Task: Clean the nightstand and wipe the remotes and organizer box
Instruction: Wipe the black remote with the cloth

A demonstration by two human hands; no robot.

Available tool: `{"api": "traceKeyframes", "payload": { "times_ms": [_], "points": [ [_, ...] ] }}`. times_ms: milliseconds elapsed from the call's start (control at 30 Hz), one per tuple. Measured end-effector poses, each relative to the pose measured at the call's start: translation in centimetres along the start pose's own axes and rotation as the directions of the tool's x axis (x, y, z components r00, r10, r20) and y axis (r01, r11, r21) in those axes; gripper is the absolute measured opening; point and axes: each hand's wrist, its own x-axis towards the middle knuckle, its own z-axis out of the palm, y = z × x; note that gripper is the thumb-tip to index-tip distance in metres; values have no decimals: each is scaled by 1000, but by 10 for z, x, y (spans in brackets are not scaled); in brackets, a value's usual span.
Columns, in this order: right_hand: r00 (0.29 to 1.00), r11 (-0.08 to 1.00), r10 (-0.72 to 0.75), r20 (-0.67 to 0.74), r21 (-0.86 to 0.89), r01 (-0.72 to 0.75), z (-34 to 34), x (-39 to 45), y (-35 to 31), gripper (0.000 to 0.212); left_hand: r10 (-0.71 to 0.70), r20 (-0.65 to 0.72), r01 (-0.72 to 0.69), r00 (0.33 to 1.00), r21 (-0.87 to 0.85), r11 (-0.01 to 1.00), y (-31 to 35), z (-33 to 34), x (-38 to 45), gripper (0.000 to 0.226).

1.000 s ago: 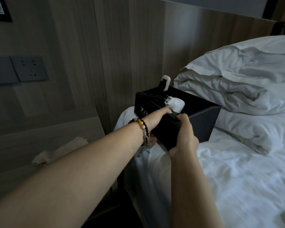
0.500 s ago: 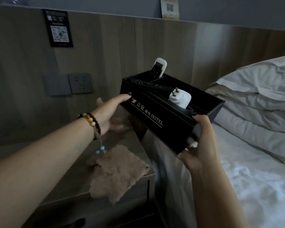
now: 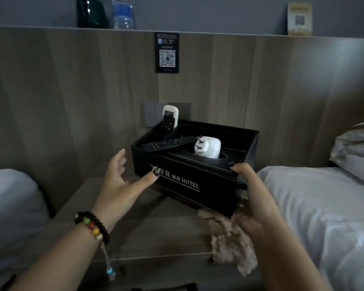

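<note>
Wood-grain panelling backed a nightstand (image 3: 118,232) set between two beds. At the left, the left hand (image 3: 119,185), with a beaded bracelet (image 3: 91,225) on its wrist, reached forward with palm turned inward and fingers spread straight, an open grip; its thumb tip touched the front face of the black organizer box (image 3: 200,179). That box was tilted over the nightstand's right rear part, above a crumpled beige cloth (image 3: 229,246) lying by the right edge. Inside it, a white remote (image 3: 171,114) stood upright in the back left compartment, a black remote (image 3: 168,142) lay across the divider, and a white plug adapter (image 3: 208,147) sat towards the right. The right hand (image 3: 251,198) gripped the box's near right corner, thumb over the rim.
</note>
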Motion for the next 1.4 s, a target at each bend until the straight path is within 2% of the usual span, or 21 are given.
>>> {"api": "traceKeyframes", "payload": {
  "times_ms": [167, 267, 333, 467, 600, 700, 800, 833, 900, 967, 1000, 1067, 1100, 1167, 1233, 1300, 1400],
  "points": [
    [980, 985, 160, 123, -88, -150, 42, 7, 27, 21, -15, -157, 45, 988, 190, 981, -40, -62, 5, 130],
    [963, 968, 213, 164, -170, -185, 61, 13, 39, 19, -34, -204, 77, 978, 206, 976, -58, -89, 2, 143],
    [961, 959, 222, 166, -213, -185, 69, 21, 44, 19, -28, -208, 74, 978, 219, 973, -62, -98, 5, 137],
    [976, 964, 167, 140, -231, -132, 78, 44, 50, 22, 45, -278, 47, 960, 318, 947, -64, -98, 6, 126],
    [993, 961, 103, 53, -263, -85, 81, 71, 65, 40, 122, -331, 28, 936, 415, 910, -67, -85, 4, 112],
    [998, 943, 7, -65, -333, -28, 83, 84, 74, 40, 126, -332, 37, 935, 445, 895, -67, -81, 6, 109],
    [992, 921, -93, -85, -385, 53, 87, 89, 74, 36, 80, -347, 91, 934, 451, 888, -56, -75, 6, 114],
    [989, 914, -117, -87, -399, 73, 88, 90, 74, 35, 99, -372, 101, 923, 483, 870, -50, -71, 6, 115],
    [984, 902, -166, -63, -414, 126, 87, 92, 74, 30, 254, -404, 21, 879, 563, 826, -35, -64, 4, 109],
    [977, 879, -213, -34, -443, 176, 86, 91, 72, 23, 425, -344, -125, 838, 635, 762, -19, -60, 5, 97],
    [975, 863, -220, -20, -471, 185, 85, 88, 68, 27, 470, -283, -170, 836, 681, 713, -12, -59, 6, 89],
    [969, 784, -247, 30, -581, 218, 80, 77, 58, 40, 463, -177, -158, 868, 786, 597, -3, -58, 13, 70],
    [955, 691, -285, 87, -672, 267, 75, 70, 49, 44, 413, -153, -106, 898, 835, 540, -2, -57, 17, 63],
    [918, 410, -329, 223, -841, 352, 58, 57, 30, 54, 268, -142, 17, 953, 908, 418, -4, -55, 24, 57],
    [900, 185, -310, 307, -909, 374, 35, 43, 13, 64, 211, -129, 53, 969, 942, 333, -9, -56, 26, 53],
    [896, 99, -316, 313, -928, 360, 9, 33, 1, 63, 256, -97, 11, 962, 947, 320, -14, -62, 27, 47],
    [884, -14, -353, 306, -947, 322, -26, 22, 0, 48, 427, -42, -114, 903, 936, 333, -29, -73, 25, 39]
  ]
}}
